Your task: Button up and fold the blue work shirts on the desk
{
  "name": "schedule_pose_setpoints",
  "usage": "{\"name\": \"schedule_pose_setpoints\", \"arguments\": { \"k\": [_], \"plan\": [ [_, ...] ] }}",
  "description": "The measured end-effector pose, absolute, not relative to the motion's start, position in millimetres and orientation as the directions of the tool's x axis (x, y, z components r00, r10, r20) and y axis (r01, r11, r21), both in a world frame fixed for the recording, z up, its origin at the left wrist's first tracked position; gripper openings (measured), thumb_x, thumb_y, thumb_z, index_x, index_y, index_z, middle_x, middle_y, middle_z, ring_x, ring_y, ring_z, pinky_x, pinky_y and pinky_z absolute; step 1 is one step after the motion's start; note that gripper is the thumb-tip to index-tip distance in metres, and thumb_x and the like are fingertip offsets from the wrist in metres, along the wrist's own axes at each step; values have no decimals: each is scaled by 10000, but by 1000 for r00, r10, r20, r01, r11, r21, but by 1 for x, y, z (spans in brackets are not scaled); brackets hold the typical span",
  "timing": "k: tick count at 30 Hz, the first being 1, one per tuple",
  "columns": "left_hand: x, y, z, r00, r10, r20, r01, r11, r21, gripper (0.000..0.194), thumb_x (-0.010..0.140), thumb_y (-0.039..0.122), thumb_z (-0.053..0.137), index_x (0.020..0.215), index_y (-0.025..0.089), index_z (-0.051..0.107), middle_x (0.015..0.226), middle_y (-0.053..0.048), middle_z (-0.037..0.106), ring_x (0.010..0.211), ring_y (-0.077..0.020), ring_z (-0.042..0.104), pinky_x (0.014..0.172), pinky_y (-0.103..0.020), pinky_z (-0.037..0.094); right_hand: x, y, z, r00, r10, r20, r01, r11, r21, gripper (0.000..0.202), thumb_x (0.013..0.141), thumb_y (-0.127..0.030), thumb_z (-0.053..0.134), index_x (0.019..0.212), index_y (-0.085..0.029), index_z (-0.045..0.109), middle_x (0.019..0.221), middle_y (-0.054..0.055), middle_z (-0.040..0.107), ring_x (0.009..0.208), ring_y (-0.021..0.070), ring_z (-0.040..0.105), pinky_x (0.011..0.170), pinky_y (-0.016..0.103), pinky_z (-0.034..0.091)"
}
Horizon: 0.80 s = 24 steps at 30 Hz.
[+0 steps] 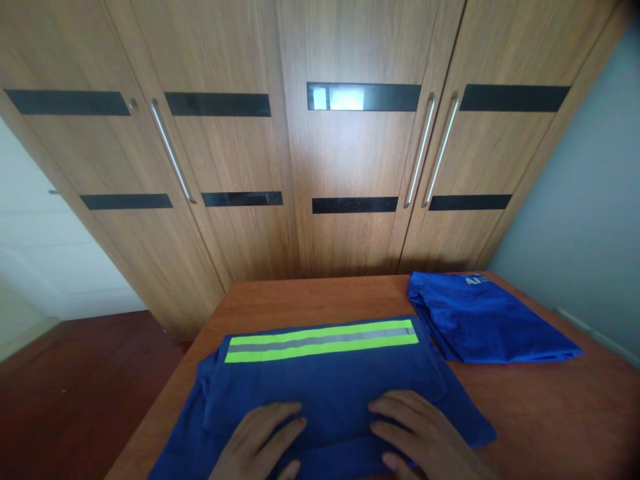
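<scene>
The blue work garment (pixel 320 380) lies on the table (pixel 550 413) just left of the second folded garment (pixel 485 323), already folded into a compact block but, I judge, not finished. Its long axis runs left-right, the reflective stripe (pixel 323 339) at the far edge. The left hand (pixel 260 443) and right hand (pixel 425 437) press flat on it, fingers spread, gripping nothing.

pale lettering on folded blue garment (pixel 480 313), cut off, unreadable

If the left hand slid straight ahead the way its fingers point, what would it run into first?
Probably the yellow-green reflective stripe on the dark blue garment under the left hand; the fingers angle slightly right, still short of it.
</scene>
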<state>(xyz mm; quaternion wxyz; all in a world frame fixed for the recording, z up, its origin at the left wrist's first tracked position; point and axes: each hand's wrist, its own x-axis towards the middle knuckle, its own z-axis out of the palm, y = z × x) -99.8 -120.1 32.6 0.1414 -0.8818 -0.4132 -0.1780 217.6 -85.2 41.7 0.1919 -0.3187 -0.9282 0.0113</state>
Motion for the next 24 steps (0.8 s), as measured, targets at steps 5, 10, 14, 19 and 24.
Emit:
{"name": "schedule_pose_setpoints", "arguments": {
  "k": [5,10,14,19,24],
  "plan": [
    [-72,-104,37,483,796,364,872,-474,-121,505,895,402,499,1386,341,397,1459,-15,422,1288,-235,441,1009,-420,455,187,-69,25,-632,728,264,665,685,-296,507,937,-398,457,1424,-293,363,1509,25,317,1342,234,354,1088,383,345],
    [-57,-91,9,507,817,275,862,-486,-143,659,894,529,430,1470,315,195,1531,-58,286,1367,-308,306,1038,-525,367,169,-59,0,-690,705,164,641,701,-313,625,926,-437,451,1479,-303,190,1554,44,154,1408,286,188,1127,535,192],
    [-63,-92,-8,502,825,259,865,-479,-150,663,903,546,391,1476,311,158,1533,-59,280,1366,-295,306,1044,-495,338,179,-63,-9,-678,723,136,665,681,-305,636,926,-437,451,1479,-326,158,1555,30,139,1411,287,172,1130,547,160],
    [-67,-92,-7,502,827,253,864,-491,-110,658,899,542,403,1473,327,163,1527,-48,298,1353,-289,326,1066,-479,302,196,-66,-9,-658,747,98,684,647,-337,623,920,-448,464,1472,-318,209,1546,37,198,1405,281,201,1129,534,191],
    [-63,-92,3,470,859,205,879,-477,-15,646,889,548,421,1463,334,218,1535,-65,274,1351,-314,336,1039,-503,354,218,-41,-2,-476,865,158,731,490,-475,481,952,-460,378,1376,-242,440,1447,72,422,1323,221,389,1100,419,327]
  ]
}}
